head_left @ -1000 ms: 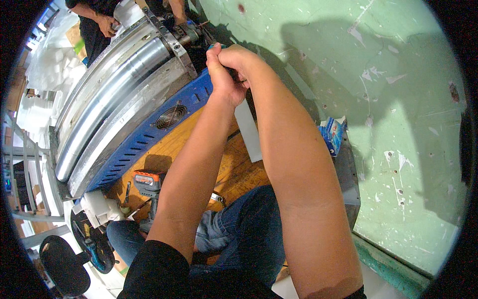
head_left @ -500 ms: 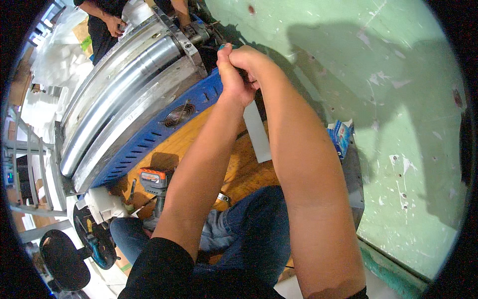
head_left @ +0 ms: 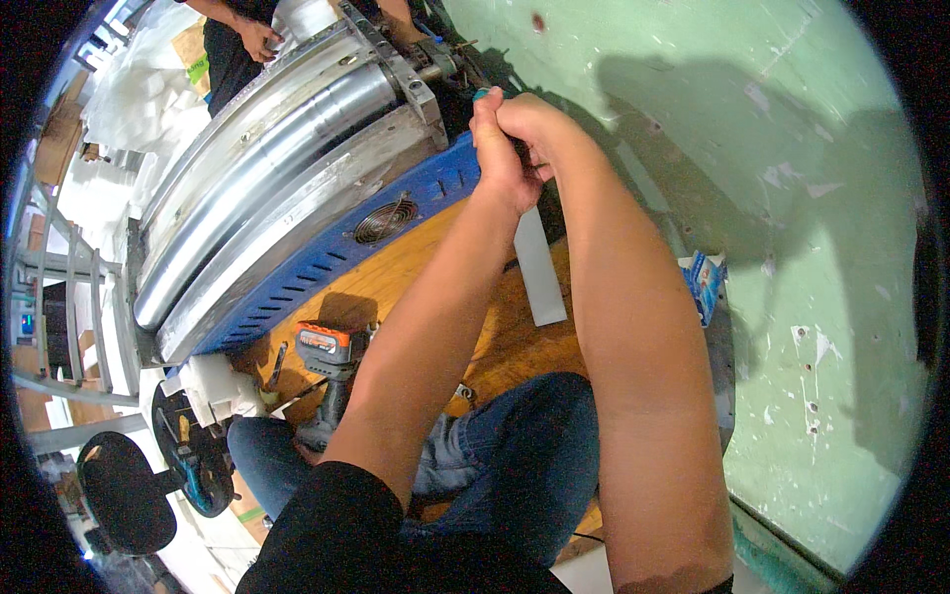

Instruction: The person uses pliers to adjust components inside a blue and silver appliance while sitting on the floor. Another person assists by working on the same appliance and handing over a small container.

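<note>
Both arms reach forward to the right end of a machine with a long shiny metal roller (head_left: 282,173). My left hand (head_left: 503,163) is closed, its thumb pointing up and away. Pressed against it from the right is my right hand (head_left: 542,127), also closed, with the fingers curled out of sight. A small teal tip (head_left: 481,95) shows just beyond the left thumb. What the hands grip is otherwise hidden by them. They are just right of the metal end block (head_left: 424,104), near the end of the blue base panel (head_left: 327,262).
An orange-and-grey cordless drill (head_left: 330,361) stands near my legs on the wooden floor (head_left: 475,342). A pale strip (head_left: 539,277) lies below my hands. The green wall (head_left: 782,247) and a blue packet (head_left: 703,287) are at right. Another person's hand (head_left: 259,42) is behind the machine.
The whole view has shifted, so the machine, drill and arms all appear farther right. My two hands stay pressed together at the machine's end, with nothing visibly let go.
</note>
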Available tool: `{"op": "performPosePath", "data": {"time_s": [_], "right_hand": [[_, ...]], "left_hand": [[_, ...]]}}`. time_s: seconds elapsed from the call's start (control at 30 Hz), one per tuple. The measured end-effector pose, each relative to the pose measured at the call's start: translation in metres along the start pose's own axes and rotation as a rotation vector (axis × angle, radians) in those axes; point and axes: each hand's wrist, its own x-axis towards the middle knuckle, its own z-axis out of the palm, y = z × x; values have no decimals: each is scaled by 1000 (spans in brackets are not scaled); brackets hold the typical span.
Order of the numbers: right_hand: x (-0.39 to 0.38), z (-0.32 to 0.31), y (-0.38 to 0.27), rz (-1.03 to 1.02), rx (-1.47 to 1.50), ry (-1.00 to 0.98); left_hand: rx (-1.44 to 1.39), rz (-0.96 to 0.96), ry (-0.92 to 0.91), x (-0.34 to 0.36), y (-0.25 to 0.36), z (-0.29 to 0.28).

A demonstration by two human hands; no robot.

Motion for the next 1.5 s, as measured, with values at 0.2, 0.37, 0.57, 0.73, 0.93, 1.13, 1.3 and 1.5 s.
{"op": "performPosePath", "data": {"time_s": [0.2,0.37,0.57,0.73,0.93,1.13,1.3,1.5], "right_hand": [[1,16,-12,77,-5,62],[8,6,10,-126,-47,171],[-13,8,6,-135,-11,111],[-20,15,-3,-82,-24,188],[-7,5,7,-92,-55,152],[-11,4,5,-42,-14,91],[-4,-3,9,-55,-29,71],[-25,4,8,-118,44,60]], "left_hand": [[-17,1,-7,4,5,-11],[-23,-39,-51,5,-2,-3],[1,-18,-40,2,1,-6],[48,-14,0,-1,0,-3],[58,-19,7,-2,-3,3],[-10,-18,-48,6,-3,-4],[36,-30,-27,5,-6,0],[37,-27,-15,4,-3,-2]]}}
